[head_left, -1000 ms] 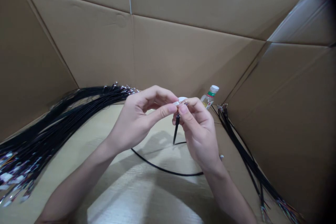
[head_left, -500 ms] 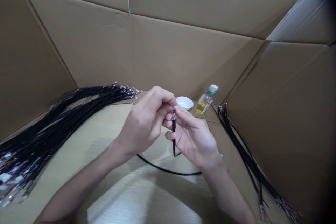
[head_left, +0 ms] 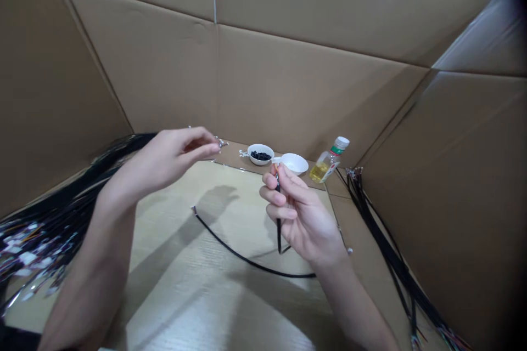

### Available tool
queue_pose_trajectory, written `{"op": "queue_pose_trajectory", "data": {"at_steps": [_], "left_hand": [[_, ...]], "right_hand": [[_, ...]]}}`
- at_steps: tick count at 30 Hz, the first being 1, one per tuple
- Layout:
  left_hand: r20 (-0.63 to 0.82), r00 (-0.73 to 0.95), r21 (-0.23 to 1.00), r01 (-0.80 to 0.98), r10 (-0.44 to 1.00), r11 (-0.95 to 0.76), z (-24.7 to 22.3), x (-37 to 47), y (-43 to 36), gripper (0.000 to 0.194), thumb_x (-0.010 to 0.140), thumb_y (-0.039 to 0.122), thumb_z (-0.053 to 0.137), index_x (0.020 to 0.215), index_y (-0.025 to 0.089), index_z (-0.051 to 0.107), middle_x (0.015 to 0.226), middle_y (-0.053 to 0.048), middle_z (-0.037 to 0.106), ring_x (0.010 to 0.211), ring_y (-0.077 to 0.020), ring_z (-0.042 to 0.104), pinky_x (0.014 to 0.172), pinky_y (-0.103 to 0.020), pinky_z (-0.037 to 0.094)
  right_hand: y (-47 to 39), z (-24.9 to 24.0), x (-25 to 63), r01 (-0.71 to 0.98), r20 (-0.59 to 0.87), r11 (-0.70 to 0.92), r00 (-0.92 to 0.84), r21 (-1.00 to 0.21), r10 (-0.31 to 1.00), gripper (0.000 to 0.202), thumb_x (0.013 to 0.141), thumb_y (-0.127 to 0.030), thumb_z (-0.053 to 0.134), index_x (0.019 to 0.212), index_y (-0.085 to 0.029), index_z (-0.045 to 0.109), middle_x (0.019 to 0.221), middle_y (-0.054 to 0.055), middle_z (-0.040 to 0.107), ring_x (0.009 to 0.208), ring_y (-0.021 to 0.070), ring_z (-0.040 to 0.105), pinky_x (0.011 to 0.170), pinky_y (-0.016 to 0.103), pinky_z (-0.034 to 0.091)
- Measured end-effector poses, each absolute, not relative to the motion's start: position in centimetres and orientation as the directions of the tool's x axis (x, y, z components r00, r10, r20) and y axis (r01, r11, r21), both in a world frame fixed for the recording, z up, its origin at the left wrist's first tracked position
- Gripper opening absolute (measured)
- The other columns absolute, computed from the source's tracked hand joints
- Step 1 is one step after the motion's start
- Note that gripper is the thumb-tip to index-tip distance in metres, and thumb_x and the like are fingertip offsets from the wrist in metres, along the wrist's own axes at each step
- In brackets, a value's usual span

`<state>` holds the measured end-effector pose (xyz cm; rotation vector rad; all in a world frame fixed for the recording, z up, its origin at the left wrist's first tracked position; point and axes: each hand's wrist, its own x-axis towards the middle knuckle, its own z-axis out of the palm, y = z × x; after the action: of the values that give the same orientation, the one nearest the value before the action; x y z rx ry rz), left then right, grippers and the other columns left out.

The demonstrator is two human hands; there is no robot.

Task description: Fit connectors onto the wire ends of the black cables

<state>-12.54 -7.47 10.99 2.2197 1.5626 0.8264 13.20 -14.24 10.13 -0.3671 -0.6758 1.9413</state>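
Note:
My right hand pinches a black cable close to one end, where coloured wires and a small white connector show above the fingertips. From that hand the cable hangs down, bends and curves across the board to its other end at the left. Raised at the left, my left hand is apart from the cable. Its thumb and fingers point right with a gap between them, and nothing shows in them. It is nearest to the large bundle of black cables, partly covering it.
At the back stand a white bowl of small black pieces, a second white bowl and a tilted bottle of yellow liquid. Small white parts lie beside the first bowl. Another cable bundle runs along the right. Cardboard walls surround the board.
My left hand has let go of the cable end and moved left. My right hand still holds the cable. The bowl of black pieces and the cable's far end have come into view.

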Motion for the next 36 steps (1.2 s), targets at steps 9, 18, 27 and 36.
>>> {"op": "queue_pose_trajectory", "data": {"at_steps": [9,18,27,36], "left_hand": [[-0.336,0.292,0.418,0.898,0.895,-0.136,-2.6,-17.5,-2.6,0.036,0.101,0.043,0.07,0.12,0.012,0.071,0.115,-0.007,0.074,0.1,-0.0251,0.072,0.091,-0.042,0.061],[-0.205,0.447,0.571,0.777,0.871,-0.265,-5.8,-18.4,-1.8,0.03,0.103,0.039,0.068,0.118,0.013,0.068,0.113,-0.008,0.07,0.1,-0.0224,0.07,0.091,-0.043,0.06],[-0.132,0.547,0.685,0.653,0.827,-0.323,-5.8,-18.3,-3.2,0.029,0.101,0.042,0.071,0.095,0.013,0.069,0.092,-0.004,0.07,0.085,-0.0184,0.069,0.083,-0.037,0.06],[0.238,0.452,0.88,0.275,0.86,-0.388,1.9,-13.3,-6.4,0.029,0.093,0.04,0.078,0.099,0.013,0.071,0.1,-0.01,0.078,0.092,-0.0207,0.076,0.085,-0.032,0.061]], "right_hand": [[-14.4,10.3,13.3,-0.694,0.02,-0.367,-0.481,-0.62,0.876,0.029,0.082,-0.016,0.091,0.09,-0.014,0.064,0.08,-0.003,0.065,0.058,0.0015,0.055,0.041,0.003,0.041],[-14.6,10.9,14.5,-0.71,0.032,-0.331,-0.445,-0.622,0.895,0.023,0.086,-0.016,0.087,0.093,-0.015,0.065,0.082,-0.004,0.06,0.059,0.0007,0.05,0.042,0.002,0.041],[-15.2,11.4,14.8,-0.708,0.037,-0.331,-0.449,-0.623,0.893,0.021,0.086,-0.018,0.087,0.09,-0.016,0.067,0.082,-0.003,0.058,0.058,0.0016,0.045,0.042,0.002,0.04],[-15.6,11.6,14.9,-0.687,0.065,-0.315,-0.467,-0.654,0.882,0.021,0.088,-0.021,0.087,0.088,-0.017,0.066,0.08,-0.003,0.057,0.056,0.0025,0.04,0.042,0.002,0.038]]}}
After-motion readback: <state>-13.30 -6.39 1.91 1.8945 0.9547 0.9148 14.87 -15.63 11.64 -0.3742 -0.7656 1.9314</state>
